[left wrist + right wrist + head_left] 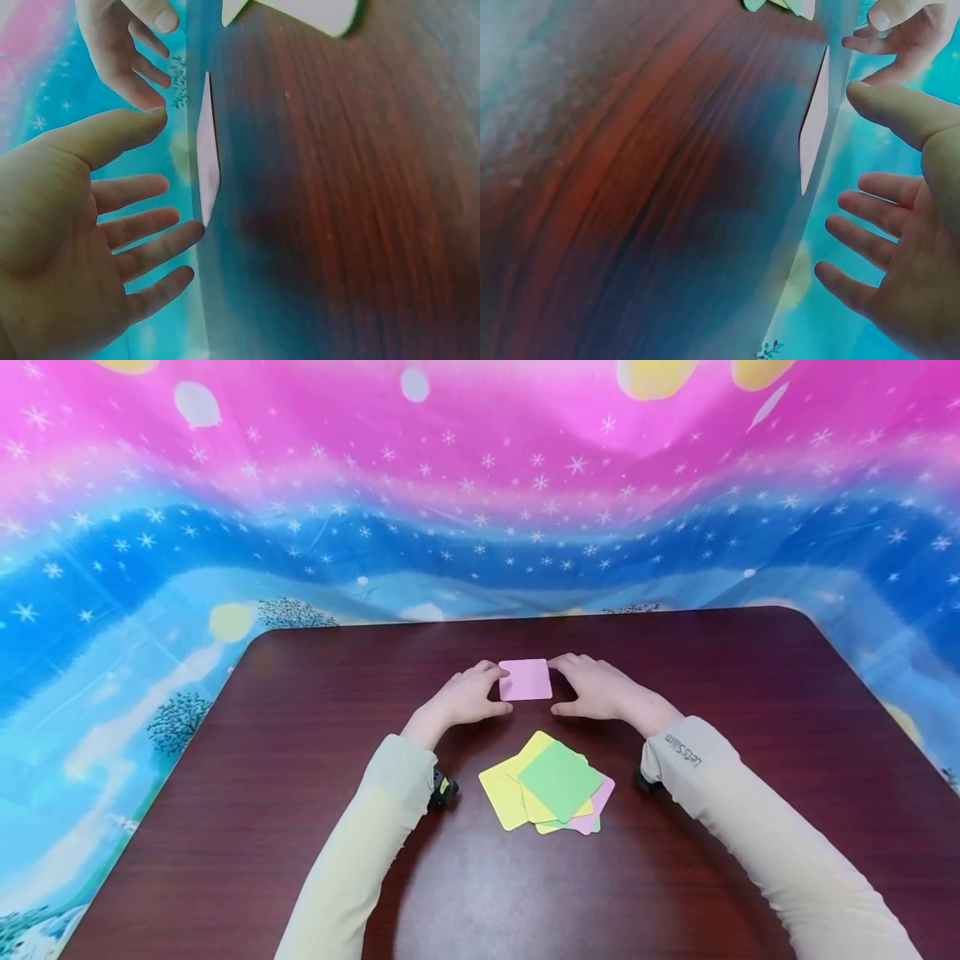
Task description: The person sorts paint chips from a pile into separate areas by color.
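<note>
A pink square card (526,680) lies flat on the dark wooden table, between my two hands. At its left side my left hand (471,693) has its thumb and fingers spread apart, fingertips at or just over the card's edge. My right hand (596,687) is at the opposite side with fingers extended and thumb apart. In both wrist views the palms, (82,232) for the left hand and the right hand (922,240), hold nothing. Whether any fingertip presses the card cannot be told.
Nearer to me lies an overlapping pile of cards, with a green card (561,781) on top, yellow cards (501,793) and a pink card (602,797) beneath. The table (225,827) ends at a far edge before a patterned pink and blue cloth (480,477).
</note>
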`<state>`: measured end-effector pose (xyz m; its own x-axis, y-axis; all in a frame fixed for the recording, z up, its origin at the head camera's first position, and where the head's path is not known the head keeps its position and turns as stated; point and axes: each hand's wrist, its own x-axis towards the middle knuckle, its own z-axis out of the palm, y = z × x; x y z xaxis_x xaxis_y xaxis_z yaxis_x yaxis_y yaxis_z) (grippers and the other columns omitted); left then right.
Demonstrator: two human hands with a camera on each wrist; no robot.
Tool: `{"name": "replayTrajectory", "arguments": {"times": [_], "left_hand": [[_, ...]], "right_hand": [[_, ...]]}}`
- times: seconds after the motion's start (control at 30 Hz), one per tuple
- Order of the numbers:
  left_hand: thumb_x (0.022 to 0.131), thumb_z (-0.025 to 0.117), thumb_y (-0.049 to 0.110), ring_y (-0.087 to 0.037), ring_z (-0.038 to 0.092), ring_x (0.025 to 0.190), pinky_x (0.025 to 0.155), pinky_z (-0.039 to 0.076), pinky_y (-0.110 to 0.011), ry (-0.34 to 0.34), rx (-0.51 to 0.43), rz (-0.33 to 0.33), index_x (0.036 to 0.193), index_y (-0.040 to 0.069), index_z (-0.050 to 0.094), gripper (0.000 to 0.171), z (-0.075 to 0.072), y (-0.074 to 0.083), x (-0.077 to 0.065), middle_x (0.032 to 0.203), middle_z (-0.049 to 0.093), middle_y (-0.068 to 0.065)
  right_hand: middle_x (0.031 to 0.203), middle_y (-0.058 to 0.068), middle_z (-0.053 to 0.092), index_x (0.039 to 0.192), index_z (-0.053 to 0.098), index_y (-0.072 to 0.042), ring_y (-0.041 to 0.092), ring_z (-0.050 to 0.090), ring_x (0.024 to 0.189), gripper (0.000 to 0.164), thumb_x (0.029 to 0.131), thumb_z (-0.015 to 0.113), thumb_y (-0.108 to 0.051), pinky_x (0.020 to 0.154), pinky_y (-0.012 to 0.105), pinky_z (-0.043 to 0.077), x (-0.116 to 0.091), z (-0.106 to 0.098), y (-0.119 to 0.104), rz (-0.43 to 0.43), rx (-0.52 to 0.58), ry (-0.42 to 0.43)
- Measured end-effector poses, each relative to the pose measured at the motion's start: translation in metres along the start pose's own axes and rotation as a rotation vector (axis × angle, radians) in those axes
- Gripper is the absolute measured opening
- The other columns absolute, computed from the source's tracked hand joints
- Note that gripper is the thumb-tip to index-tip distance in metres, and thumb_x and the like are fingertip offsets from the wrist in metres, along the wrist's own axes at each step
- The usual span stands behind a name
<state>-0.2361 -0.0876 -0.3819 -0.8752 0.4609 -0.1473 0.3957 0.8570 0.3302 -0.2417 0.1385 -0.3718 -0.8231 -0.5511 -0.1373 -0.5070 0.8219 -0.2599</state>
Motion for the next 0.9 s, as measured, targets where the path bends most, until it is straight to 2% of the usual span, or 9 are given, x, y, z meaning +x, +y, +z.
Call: {"name": "replayTrajectory", "arguments": {"times": [0.3, 0.53, 0.9], "left_hand": [[0.083, 0.06, 0.04, -0.023, 0.039, 0.127, 0.103, 0.03, -0.046, 0.0, 0.047, 0.083, 0.134, 0.012, 0.044, 0.06, 0.0, 0.014, -0.009, 0.137, 0.042, -0.007], [0.082, 0.061, 0.04, -0.021, 0.039, 0.127, 0.104, 0.029, -0.044, -0.03, 0.003, 0.12, 0.134, 0.013, 0.045, 0.061, 0.005, 0.023, -0.016, 0.137, 0.043, -0.005], [0.077, 0.067, 0.039, -0.014, 0.05, 0.107, 0.094, 0.037, -0.037, -0.053, 0.009, 0.243, 0.127, 0.013, 0.052, 0.058, 0.009, 0.034, -0.029, 0.121, 0.052, -0.002]], "right_hand": [[0.134, 0.012, 0.044, 0.136, 0.04, -0.006, 0.031, 0.04, 0.123, 0.069, 0.08, 0.065, -0.038, 0.098, 0.053, 0.031, -0.015, -0.001, -0.005, -0.038, -0.02, 0.031], [0.13, 0.012, 0.048, 0.132, 0.044, -0.005, 0.029, 0.044, 0.119, 0.067, 0.079, 0.066, -0.039, 0.097, 0.052, 0.034, -0.028, 0.003, -0.007, -0.052, -0.036, 0.064], [0.123, 0.01, 0.053, 0.127, 0.05, -0.005, 0.027, 0.049, 0.113, 0.062, 0.078, 0.067, -0.039, 0.094, 0.05, 0.037, -0.047, 0.007, -0.011, -0.072, -0.06, 0.068]]}}
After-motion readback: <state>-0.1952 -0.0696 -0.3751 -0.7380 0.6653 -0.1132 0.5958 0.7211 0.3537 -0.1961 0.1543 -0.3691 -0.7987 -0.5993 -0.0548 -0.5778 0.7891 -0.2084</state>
